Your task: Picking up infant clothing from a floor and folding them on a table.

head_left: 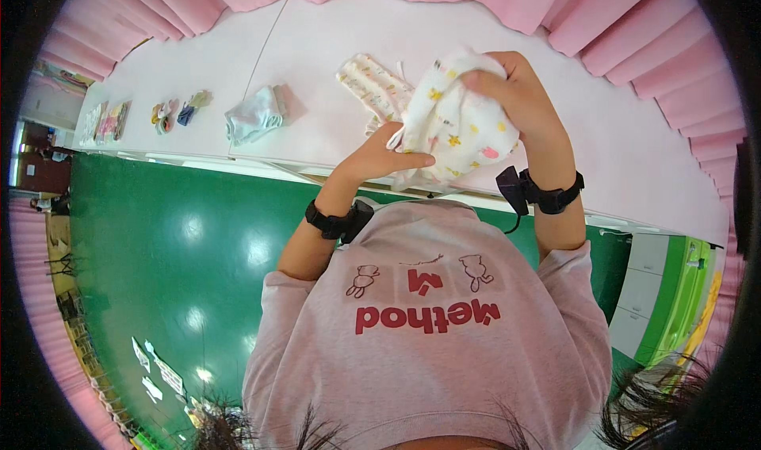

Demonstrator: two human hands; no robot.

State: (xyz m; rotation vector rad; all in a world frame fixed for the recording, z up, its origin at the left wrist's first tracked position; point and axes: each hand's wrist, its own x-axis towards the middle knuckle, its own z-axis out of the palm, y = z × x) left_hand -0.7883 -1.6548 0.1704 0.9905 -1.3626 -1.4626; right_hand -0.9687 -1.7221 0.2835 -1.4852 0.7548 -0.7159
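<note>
Between my hands, over the table's near edge, is a white baby garment (464,137) printed with yellow and pink figures. It is bunched and partly turned in on itself, so its exact kind is unclear. My left hand (386,155) pinches its lower left edge, thumb on top and the other fingers partly hidden. At the upper right, my right hand (515,93) is closed on the cloth, its fingertips tucked into the folds. Just left of it, a cream patterned baby garment (371,85) lies on the table, partly covered by the held one.
On the white table (309,22), a folded pale mint cloth (258,115) lies to the left. Farther left are small coloured items (162,117) and a row of folded fabrics (105,122). Pink curtains (626,22) hang along the far side. A green-sided cabinet (674,299) stands at right.
</note>
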